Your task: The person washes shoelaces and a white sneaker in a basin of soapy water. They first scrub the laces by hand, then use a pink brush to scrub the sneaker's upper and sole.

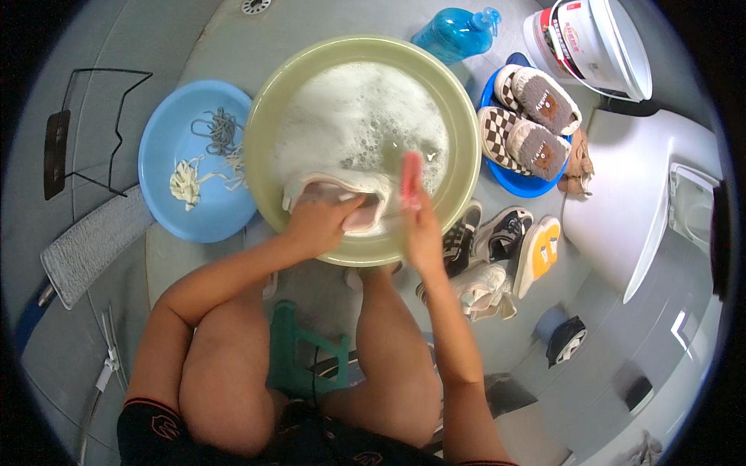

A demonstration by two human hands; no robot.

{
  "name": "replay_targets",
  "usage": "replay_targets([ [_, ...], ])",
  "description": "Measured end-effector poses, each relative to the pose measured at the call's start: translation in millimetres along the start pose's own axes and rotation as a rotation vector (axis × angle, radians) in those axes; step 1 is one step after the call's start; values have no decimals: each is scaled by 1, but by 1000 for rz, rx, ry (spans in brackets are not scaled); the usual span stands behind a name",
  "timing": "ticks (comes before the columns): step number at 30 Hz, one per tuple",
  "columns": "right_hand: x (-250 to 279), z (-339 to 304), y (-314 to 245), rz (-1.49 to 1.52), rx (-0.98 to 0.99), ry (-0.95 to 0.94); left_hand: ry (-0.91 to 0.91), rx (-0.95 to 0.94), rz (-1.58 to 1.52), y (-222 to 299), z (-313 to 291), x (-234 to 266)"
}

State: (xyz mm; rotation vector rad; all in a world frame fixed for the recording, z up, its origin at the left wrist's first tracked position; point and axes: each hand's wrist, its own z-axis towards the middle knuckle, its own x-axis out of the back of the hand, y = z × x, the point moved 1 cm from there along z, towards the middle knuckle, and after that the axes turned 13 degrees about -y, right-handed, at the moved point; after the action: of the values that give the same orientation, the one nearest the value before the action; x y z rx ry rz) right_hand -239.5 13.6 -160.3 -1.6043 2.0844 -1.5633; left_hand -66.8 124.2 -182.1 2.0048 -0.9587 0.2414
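Observation:
A wide olive-green basin (263, 163) full of foamy suds (334, 116) stands before me. At its near side my left hand (320, 225) grips a white shoe (350, 182) by its opening, with the thumb reaching inside the pinkish lining. The shoe rests low, partly against the foam. To the right of it, my right hand (423, 241) is closed around a pink-red brush (411, 175), held upright over the basin and blurred by motion. The brush looks apart from the shoe. Its bristles cannot be made out.
Left of the basin, a light-blue bowl (162, 147) holds grey and cream shoelaces. A blue soap bottle (454, 37), a white bucket (590, 50) and a blue tub (509, 180) of slippers stand at the right. Several shoes (497, 237) lie below them. A green stool (289, 349) is beneath me.

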Motion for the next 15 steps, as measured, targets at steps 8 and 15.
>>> replay_targets([
  [8, -37, -31, -4, 186, 36, -155, -115, -181, -1067, 16, 23, -30],
  [15, -41, -24, -26, 175, 122, -182, -155, 66, -1480, 7, 28, -31],
])
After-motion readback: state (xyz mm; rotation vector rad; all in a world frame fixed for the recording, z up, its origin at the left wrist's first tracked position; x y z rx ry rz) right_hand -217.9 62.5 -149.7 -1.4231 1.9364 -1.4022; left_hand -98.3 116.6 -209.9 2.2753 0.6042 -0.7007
